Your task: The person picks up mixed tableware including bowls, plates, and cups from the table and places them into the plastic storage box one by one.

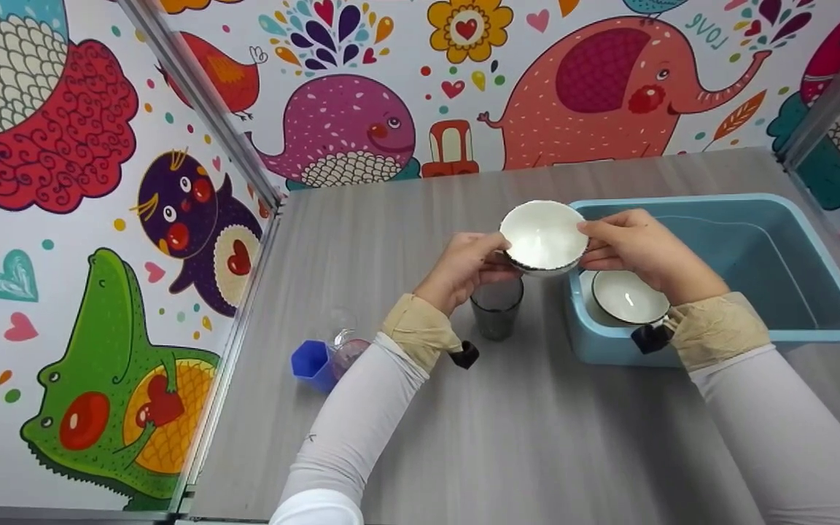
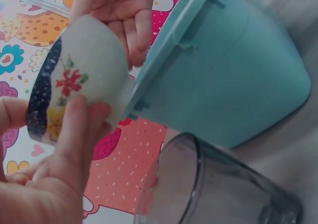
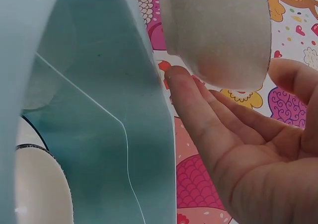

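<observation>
Grey table (image 1: 537, 437) carries blue bin (image 1: 741, 255) at R, w/ R hand (image 1: 642, 248) over bin's L end, part-open, thumb at rim of white bowl (image 1: 542, 237) (firm grip can't tell), L hand (image 1: 467, 266) pinching opp. side, bowl up just L of bin, mouth tilted near.

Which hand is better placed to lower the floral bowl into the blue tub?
Probably the right hand: it's on the right of the floral bowl, nearer the blue tub; the left hand grips the opposite side.
</observation>
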Demonstrator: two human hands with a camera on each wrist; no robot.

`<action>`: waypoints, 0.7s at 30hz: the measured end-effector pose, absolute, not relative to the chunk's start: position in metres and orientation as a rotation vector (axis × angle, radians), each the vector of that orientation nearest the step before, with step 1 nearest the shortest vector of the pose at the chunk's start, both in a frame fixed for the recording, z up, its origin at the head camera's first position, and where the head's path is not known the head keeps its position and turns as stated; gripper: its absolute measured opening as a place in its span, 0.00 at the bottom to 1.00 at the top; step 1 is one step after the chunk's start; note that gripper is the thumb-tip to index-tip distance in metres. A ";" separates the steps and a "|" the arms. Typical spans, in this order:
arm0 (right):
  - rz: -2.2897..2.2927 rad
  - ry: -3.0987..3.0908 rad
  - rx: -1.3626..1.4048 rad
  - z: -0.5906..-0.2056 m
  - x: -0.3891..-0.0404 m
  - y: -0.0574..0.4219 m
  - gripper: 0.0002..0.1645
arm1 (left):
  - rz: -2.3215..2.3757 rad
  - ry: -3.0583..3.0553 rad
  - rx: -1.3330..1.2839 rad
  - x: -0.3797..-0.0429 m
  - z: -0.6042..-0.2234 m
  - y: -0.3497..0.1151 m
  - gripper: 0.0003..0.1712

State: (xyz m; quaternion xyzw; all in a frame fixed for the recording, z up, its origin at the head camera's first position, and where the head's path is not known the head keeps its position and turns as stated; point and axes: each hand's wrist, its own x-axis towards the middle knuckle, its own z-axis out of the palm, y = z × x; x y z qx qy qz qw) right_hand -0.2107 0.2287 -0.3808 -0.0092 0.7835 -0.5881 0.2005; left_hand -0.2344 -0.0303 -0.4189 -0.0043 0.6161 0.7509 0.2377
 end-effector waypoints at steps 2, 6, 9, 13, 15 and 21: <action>-1.636 2.194 -0.021 -0.381 -0.210 0.228 0.35 | 2.054 1.695 -0.002 -0.233 -0.418 -0.029 0.15; -1.630 2.196 -0.014 -0.381 -0.211 0.227 0.33 | 2.053 1.705 0.033 -0.230 -0.417 -0.028 0.14; -1.631 2.198 -0.007 -0.382 -0.211 0.228 0.33 | 2.059 1.695 0.053 -0.228 -0.417 -0.027 0.13; -1.614 2.216 -0.012 -0.383 -0.211 0.228 0.32 | 2.053 1.680 0.060 -0.225 -0.415 -0.026 0.13; -1.601 2.231 -0.014 -0.383 -0.211 0.227 0.31 | 2.042 1.674 0.066 -0.224 -0.414 -0.026 0.12; -1.588 2.257 0.007 -0.383 -0.212 0.228 0.29 | 2.016 1.658 0.070 -0.221 -0.412 -0.025 0.15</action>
